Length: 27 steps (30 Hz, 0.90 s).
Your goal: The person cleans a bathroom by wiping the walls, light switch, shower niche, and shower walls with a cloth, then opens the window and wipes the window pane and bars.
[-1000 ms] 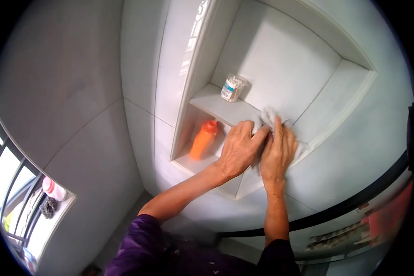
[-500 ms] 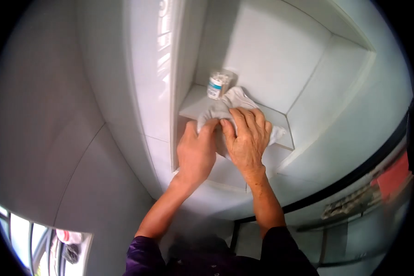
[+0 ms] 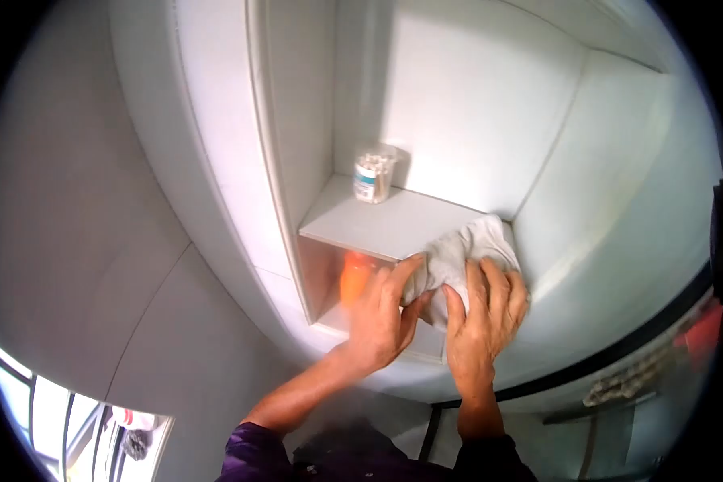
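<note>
Pale tile lines the niche (image 3: 474,104), w/ a shelf (image 3: 361,221) across it. L hand (image 3: 377,317) is blurred but has the near-left edge of the gray-white cloth (image 3: 446,257) btwn thumb & curled fingers. R hand (image 3: 490,309) is palm down on the cloth, fingers bent & a bit spread, thumb apart; can't tell how hard it presses. Cloth is bunched at the shelf's R end, hanging over the front edge. Tub (image 3: 375,175) of cotton swabs, clear w/ blue-white label, stands upright at the shelf's L part, apart from both hands. Orange bottle (image 3: 353,279) is below the shelf in the lower compartment, just beside L hand & partly hidden by it. Purple sleeves at the bottom. Far lower L: barred window (image 3: 52,418), w/ a dark bundle (image 3: 136,444) & pink-white container (image 3: 133,418) nearby. Black rail (image 3: 610,353) curves across lower R.
</note>
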Each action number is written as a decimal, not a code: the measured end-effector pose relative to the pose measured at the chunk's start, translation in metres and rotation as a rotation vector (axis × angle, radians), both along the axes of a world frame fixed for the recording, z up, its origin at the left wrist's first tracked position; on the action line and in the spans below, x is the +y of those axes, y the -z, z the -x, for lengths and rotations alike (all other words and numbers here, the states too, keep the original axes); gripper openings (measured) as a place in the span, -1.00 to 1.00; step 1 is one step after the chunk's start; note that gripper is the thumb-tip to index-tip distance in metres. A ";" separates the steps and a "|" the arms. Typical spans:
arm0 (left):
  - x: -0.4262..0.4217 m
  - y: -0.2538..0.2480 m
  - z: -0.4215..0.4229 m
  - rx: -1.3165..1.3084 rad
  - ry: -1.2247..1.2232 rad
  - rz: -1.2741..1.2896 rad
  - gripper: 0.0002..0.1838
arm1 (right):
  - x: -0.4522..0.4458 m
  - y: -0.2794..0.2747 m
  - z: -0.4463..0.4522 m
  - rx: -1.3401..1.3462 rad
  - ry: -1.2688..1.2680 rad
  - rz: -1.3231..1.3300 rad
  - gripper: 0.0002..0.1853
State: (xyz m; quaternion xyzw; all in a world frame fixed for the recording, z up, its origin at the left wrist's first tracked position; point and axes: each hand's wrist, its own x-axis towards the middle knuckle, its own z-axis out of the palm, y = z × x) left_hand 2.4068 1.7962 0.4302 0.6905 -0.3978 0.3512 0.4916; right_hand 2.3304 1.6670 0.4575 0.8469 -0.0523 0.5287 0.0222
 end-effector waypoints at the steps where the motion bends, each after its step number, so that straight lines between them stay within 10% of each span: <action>1: 0.003 0.003 0.001 0.036 0.013 0.014 -0.24 | 0.004 0.002 -0.002 -0.002 -0.012 -0.025 -0.54; 15: 0.131 -0.087 -0.018 -0.344 -0.037 0.303 -0.61 | 0.137 -0.008 -0.113 -0.568 -0.655 -0.328 -0.49; 20: 0.187 -0.090 -0.081 -0.078 -0.128 0.360 -0.70 | 0.212 -0.049 -0.154 -0.507 -0.519 -0.331 -0.51; 27: 0.198 0.019 -0.096 0.479 -0.021 0.312 -0.74 | 0.197 0.057 -0.149 -0.307 -0.293 -0.040 -0.68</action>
